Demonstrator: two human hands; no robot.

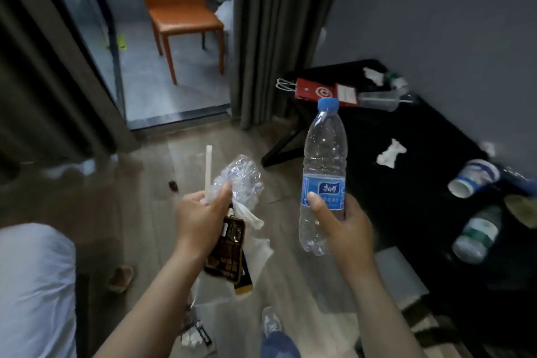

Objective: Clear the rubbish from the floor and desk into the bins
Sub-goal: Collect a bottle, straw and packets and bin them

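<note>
Your right hand [341, 221] grips an upright clear water bottle [324, 174] at centre frame. Your left hand [200, 212] clutches crumpled plastic [241, 180], a straw [208, 168] and wrappers [229, 253]. More rubbish litters the dark surface [421, 183] at right.

Both forearms reach forward, left hand [200, 213] and right hand [344, 225] raised, fingers [194, 198] seemingly curled in grips.

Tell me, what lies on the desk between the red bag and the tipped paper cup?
A crumpled white tissue, on the black desk, in the head view.
</note>
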